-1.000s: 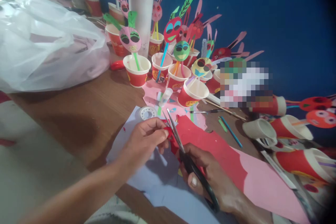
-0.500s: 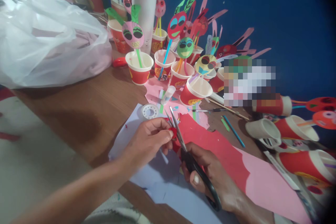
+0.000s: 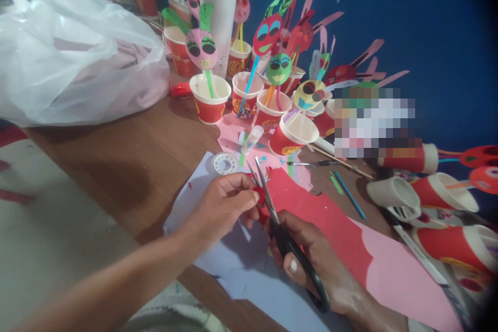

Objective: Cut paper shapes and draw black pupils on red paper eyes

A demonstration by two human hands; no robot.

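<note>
Between the thumb and fingers of my left hand (image 3: 229,199) is a small piece of red paper (image 3: 259,195). My right hand (image 3: 311,251) grips black-handled scissors (image 3: 290,244), whose blades point away from me, slightly apart, right beside the red piece. Whether the blades touch the paper I cannot tell. Below and behind my hands lie a large red paper sheet (image 3: 311,207), a pink sheet (image 3: 400,270) and white paper (image 3: 249,275). A white tape roll (image 3: 224,164) rests just beyond my left hand.
Several red-and-white paper cups (image 3: 210,106) holding straws with paper faces stand at the back; others lie at right. A white plastic bag (image 3: 78,62) fills the left. A glue stick (image 3: 252,140), a blue straw (image 3: 349,195) and a tall flask (image 3: 218,15) are on the table.
The view has shifted slightly, so most things sit a little further right. My hands hold the red piece and the scissors much as before.
</note>
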